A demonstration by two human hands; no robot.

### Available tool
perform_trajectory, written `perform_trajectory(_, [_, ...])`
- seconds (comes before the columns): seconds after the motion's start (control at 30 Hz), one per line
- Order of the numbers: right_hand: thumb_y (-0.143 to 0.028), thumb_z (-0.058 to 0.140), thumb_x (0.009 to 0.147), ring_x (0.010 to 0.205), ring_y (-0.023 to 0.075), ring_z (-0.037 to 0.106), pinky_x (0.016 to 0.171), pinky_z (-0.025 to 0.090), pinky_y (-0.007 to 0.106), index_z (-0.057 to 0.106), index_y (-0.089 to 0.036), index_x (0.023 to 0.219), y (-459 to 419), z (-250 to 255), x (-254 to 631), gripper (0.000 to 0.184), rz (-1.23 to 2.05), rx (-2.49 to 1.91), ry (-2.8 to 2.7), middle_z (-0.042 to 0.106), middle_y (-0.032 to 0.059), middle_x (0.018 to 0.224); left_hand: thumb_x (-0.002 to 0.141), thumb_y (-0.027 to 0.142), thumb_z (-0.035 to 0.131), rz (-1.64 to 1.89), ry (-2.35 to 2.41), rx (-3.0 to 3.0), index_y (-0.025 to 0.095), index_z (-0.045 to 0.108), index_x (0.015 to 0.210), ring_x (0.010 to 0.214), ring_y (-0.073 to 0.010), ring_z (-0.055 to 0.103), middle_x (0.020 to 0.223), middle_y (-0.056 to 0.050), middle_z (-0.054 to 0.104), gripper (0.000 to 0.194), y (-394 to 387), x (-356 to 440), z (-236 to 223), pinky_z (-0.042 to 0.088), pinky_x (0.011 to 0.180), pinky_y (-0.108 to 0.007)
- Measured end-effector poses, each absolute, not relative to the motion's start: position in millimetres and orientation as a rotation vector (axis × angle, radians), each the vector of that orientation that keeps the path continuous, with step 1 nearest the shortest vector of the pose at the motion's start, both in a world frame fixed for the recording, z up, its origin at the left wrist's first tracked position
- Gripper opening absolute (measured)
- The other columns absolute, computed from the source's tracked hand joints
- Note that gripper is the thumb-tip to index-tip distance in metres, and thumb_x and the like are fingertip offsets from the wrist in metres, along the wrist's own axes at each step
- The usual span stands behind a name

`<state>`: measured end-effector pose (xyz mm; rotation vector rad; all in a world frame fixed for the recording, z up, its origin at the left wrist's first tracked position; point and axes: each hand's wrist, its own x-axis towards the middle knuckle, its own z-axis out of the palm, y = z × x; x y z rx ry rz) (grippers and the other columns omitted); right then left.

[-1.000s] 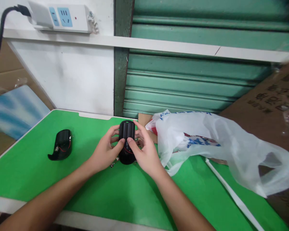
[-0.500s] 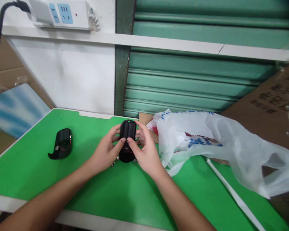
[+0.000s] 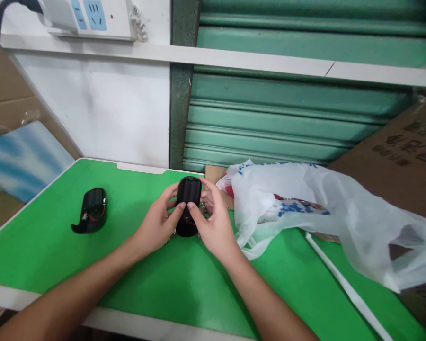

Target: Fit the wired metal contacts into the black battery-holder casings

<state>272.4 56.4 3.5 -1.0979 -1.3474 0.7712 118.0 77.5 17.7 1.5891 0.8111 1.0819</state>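
Between both hands stands a black plastic casing [image 3: 189, 188] with long rounded grooves and a red wire inside, like a battery compartment. My left hand [image 3: 159, 218] is closed on its left side, thumb pressing the middle of the casing. On the right side my right hand [image 3: 215, 220] grips it the same way, its thumb beside the other. Small metal pieces show around the casing's lower edges; their kind is too small to tell. Apart from the hands, a similar black casing [image 3: 92, 210] with a red wire and a curved lip lies on the green tabletop [image 3: 138, 279].
A white plastic bag [image 3: 270, 189] with printed contents lies at the right, over some cardboard. A white strip [image 3: 348, 286] runs along the right front. Behind are a green shutter [image 3: 287, 99] and a power strip [image 3: 117, 19]. A cardboard box [image 3: 394, 147] borders the right side.
The view has shifted very slightly. Both hands keep the same grip on the black casing, and the other casing stays where it was.
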Motion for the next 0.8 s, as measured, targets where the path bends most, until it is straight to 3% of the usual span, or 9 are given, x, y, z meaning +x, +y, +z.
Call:
perform_trajectory(0.43, [-0.026, 0.058, 0.094, 0.092, 0.0217, 0.067, 0.065, 0.053, 0.030, 0.046, -0.025, 0.148, 54.3, 1.7, 265.3, 0.055, 0.754, -1.148, -1.324, 0.067, 0.0074, 0.104, 0.103, 0.030, 0.054, 1.125, 0.877, 1.685, 0.017, 0.047, 0.149, 0.130, -0.0266, 0.066, 0.151, -0.018, 0.059, 0.048, 74.9, 121.0, 10.6, 0.057, 0.107, -0.039])
perform_trajectory(0.8, [-0.026, 0.059, 0.094, 0.090, 0.0234, 0.067, 0.063, 0.054, 0.033, 0.044, -0.027, 0.147, 53.6, 1.4, 263.7, 0.055, 0.759, -1.163, -1.319, 0.067, 0.0083, 0.105, 0.102, 0.029, 0.054, 1.139, 0.924, 1.702, 0.019, 0.050, 0.151, 0.145, -0.0288, 0.054, 0.154, -0.017, 0.058, 0.050, 72.0, 123.8, 10.0, 0.043, 0.123, -0.048])
